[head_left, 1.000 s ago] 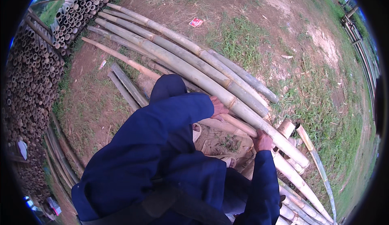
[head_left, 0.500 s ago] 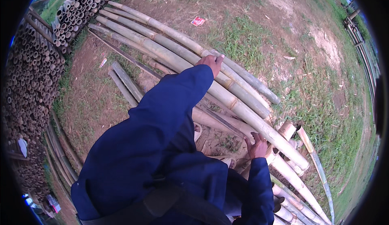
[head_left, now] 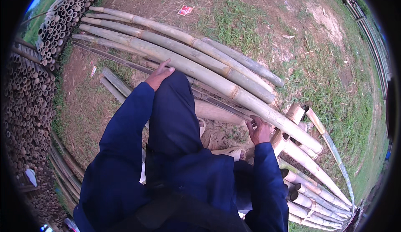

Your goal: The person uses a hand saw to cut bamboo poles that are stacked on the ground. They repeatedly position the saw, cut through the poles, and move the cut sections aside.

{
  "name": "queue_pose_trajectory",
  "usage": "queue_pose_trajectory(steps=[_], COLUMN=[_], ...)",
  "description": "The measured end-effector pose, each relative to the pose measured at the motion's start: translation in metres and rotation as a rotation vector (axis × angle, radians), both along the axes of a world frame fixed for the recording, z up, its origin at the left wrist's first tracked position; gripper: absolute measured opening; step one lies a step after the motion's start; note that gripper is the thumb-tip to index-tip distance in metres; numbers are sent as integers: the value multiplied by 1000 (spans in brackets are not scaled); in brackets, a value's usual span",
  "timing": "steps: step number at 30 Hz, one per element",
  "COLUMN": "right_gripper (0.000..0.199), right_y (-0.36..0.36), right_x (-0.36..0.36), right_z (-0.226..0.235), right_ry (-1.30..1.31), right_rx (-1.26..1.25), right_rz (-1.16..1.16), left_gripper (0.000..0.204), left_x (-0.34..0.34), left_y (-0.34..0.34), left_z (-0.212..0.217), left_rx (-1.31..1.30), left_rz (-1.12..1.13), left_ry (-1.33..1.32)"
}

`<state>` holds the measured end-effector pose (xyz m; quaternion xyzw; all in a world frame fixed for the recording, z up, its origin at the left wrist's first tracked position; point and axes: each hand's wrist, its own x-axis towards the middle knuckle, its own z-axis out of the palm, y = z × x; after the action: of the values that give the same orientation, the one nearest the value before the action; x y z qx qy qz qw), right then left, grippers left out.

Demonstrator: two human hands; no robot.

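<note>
A long, thin dark slat point(head_left: 219, 103) lies slantwise beside the near side of a row of bamboo poles. My right hand point(head_left: 260, 131) is at its right end, fingers and thumb bent around the tip; the exact grip is partly hidden. Beside my raised knee, my left hand point(head_left: 157, 76) is open, thumb and forefinger spread, over the slat's middle and close to the thick near bamboo pole point(head_left: 196, 70). Whether its lower fingers touch the slat is hidden. Farther off lie a brown-jointed bamboo pole point(head_left: 177, 47) and a thinner pale pole point(head_left: 167, 29).
Stacked bamboo point(head_left: 29, 102) rises at the left. Short cut bamboo pieces point(head_left: 295, 114) and a bundle of poles point(head_left: 319, 205) lie at the right and lower right. A split bamboo piece point(head_left: 117, 82) rests left of my knee. A red wrapper point(head_left: 185, 10) lies on the ground beyond.
My left hand has left the far poles and come back toward me, down to the slat beside my knee. The right hand stays at the slat's end. The whole view has shifted.
</note>
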<state>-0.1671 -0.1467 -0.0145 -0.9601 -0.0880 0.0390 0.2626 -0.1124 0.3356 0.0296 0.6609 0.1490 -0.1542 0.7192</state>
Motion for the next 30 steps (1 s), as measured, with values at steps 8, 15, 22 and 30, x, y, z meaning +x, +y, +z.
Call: queue_pose_trajectory(steps=[8,15,22,30], right_gripper=[31,30,64,105], right_y=[-35,-25,16,138], right_x=[-29,-43,14,98], right_z=[9,-1,11,7], right_ry=[101,7,-334,-231], right_rx=[-87,30,-184,-494], right_rz=[-127,-155,11,301], left_gripper=[64,46,59,64], left_x=[2,12,9,15], left_y=[39,-8,-91,-100], left_z=[-51,1,61,66], left_rx=[-413,129,1054,1087], left_rz=[115,-117,-394,-434], left_ry=[332,-99,-421,-333])
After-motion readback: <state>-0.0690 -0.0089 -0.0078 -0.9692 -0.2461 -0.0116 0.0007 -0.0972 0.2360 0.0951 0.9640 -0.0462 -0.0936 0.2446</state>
